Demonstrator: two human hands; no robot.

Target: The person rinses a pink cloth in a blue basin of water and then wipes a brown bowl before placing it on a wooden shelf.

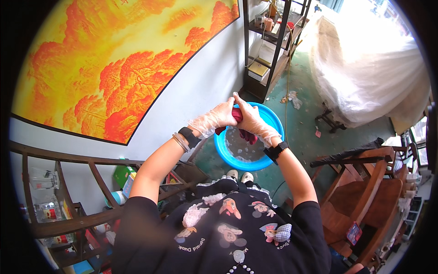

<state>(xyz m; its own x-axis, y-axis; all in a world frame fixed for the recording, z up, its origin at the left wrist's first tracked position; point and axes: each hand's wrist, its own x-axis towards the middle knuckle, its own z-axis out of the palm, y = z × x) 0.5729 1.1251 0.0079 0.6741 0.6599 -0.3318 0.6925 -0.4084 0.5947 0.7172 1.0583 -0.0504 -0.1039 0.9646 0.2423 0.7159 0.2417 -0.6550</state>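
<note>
Both hands wear thin clear plastic gloves and hold one bunched dark red cloth (pixel 236 115) between them. My left hand (pixel 222 114) grips it from the left, and my right hand (pixel 249 118) from the right, with the thumbs close together at the top. Folds of the cloth hang below the hands. Beneath them a round blue plastic basin (pixel 224 157) stands on the floor, holding cloudy water (pixel 241 147) with patches of foam. Part of the basin's far side is hidden behind my hands.
A dark shelf rack (pixel 255 87) stands beyond the basin. Wooden chairs (pixel 368 191) are at the right, near a table-like shape under a translucent plastic sheet (pixel 369 78). Another rack (pixel 78 219) stands at the left. A hose (pixel 287 85) and a crumpled plastic bag (pixel 295 100) lie on the green floor.
</note>
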